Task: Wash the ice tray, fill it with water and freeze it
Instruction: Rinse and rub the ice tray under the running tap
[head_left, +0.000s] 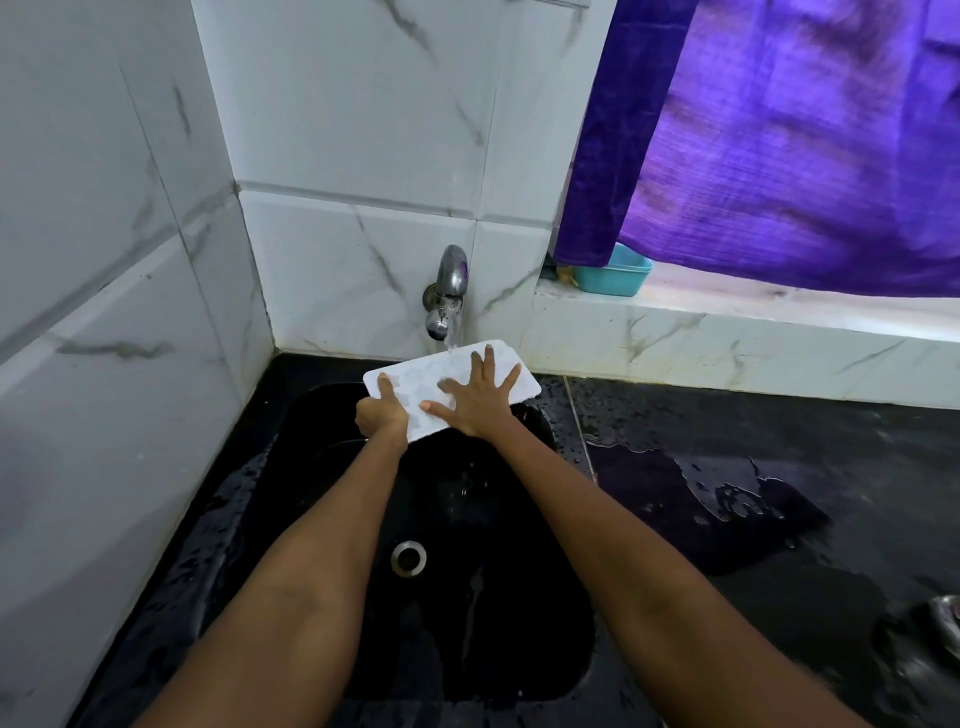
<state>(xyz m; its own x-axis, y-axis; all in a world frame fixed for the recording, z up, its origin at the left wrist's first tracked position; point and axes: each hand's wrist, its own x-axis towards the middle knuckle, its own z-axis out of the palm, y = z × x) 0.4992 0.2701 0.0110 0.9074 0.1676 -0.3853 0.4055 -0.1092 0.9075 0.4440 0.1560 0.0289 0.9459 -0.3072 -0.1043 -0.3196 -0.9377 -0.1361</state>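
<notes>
A white ice tray (415, 375) is held level above the back of the black sink (322, 519), under the running metal tap (448, 291). Water falls onto the tray's far edge. My left hand (379, 413) grips the tray's near left corner, thumb on top. My right hand (478, 397) lies flat on the tray's top with its fingers spread, pressing on the cells.
White marble tiles form the wall at the left and behind. A wet black counter (779, 467) with puddles lies to the right. On the window ledge stands a teal tub (613, 273) under a purple curtain (779, 140). The sink drain (409, 558) sits between my forearms.
</notes>
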